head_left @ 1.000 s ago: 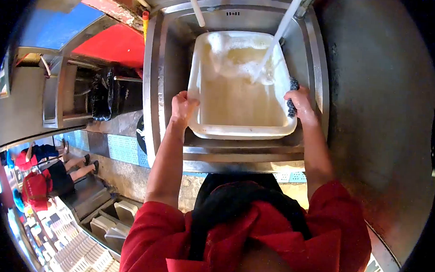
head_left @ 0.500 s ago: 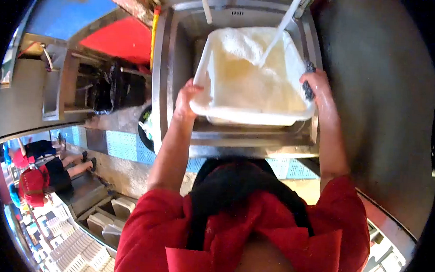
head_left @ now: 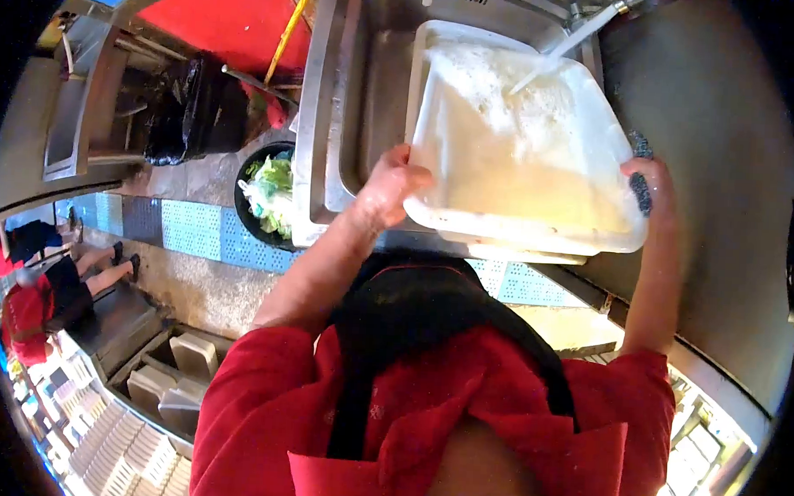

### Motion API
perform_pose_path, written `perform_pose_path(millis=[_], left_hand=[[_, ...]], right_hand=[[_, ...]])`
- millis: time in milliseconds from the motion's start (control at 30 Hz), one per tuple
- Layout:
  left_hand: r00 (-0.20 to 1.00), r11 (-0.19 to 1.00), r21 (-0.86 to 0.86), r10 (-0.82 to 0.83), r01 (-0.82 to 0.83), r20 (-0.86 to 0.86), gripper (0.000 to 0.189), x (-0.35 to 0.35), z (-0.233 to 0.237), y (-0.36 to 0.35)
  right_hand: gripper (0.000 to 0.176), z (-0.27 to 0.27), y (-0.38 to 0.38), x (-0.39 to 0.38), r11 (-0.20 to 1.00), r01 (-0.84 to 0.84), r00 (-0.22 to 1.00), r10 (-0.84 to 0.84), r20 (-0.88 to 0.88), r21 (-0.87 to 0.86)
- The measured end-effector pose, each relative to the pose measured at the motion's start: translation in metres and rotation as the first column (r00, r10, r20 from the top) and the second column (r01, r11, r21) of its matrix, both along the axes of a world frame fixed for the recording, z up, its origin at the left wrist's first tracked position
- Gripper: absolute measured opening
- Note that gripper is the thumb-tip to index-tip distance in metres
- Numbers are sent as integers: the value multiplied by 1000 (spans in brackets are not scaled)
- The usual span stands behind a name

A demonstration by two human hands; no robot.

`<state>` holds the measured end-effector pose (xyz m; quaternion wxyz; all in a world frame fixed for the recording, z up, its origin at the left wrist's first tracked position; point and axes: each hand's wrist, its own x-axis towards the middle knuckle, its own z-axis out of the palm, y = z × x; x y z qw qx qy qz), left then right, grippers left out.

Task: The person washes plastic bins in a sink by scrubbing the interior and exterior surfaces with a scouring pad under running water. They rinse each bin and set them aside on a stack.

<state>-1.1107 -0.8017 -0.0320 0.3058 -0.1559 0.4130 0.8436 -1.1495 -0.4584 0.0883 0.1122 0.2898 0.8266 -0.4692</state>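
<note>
White plastic tub point(head_left: 514, 165), holding foamy water, hangs over the steel sink point(head_left: 367, 90). Left hand point(head_left: 388, 191) clasps its rim at 8 o'clock; right hand point(head_left: 657, 174), with a dark scouring pad point(head_left: 644, 197), clasps at 3 o'clock.

No readable text or labels

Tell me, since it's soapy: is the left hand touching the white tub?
Touching. The head view shows the left hand clasped over the rim of the white tub, with no gap.
</note>
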Motion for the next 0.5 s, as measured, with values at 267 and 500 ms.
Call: perform_pose_path(millis=[267,500], left_hand=[[980,995,-29,102,-98,169,26,-5,8,-13],[835,977,-117,87,-178,-543,25,31,22,3]], right_hand=[[13,51,-3,-10,895,-315,758,437,-485,315],[16,122,-39,-38,846,118,991,-130,14,-520]])
